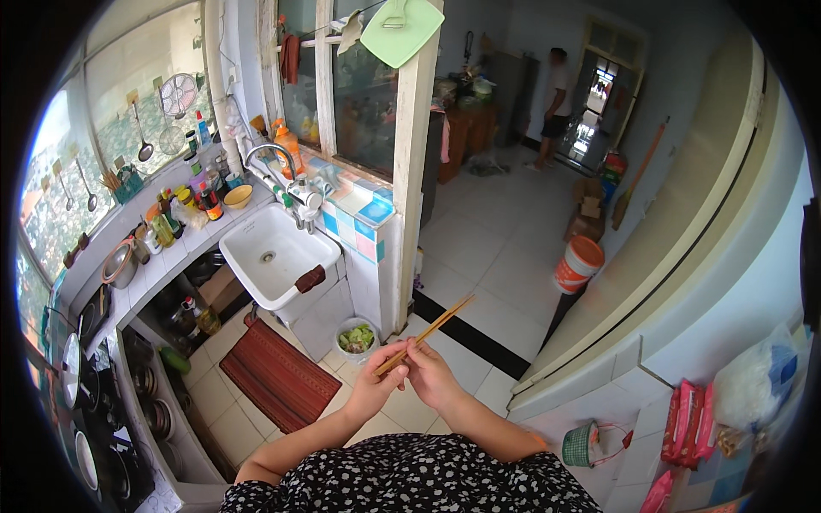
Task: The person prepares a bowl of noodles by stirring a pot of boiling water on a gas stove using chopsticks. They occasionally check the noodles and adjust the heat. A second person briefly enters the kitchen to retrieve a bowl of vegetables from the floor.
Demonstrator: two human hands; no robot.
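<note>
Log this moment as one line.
left hand: holding chopsticks | right hand: holding same chopsticks | sink: ahead, left | red mat: on floor

daylit windows (141, 77) left | pale tiled floor (475, 224) | black threshold strip (486, 344) | brown cabinet (466, 141) | bright far doorway (600, 92)

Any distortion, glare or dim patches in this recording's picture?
Head view: black fisheye rim all round, the counter bowed at left; window pane bright and washed out; back room's wall dim, standing person soft in detail; glare on far passage floor; chopsticks, left hand and right hand reasonably clear.
</note>
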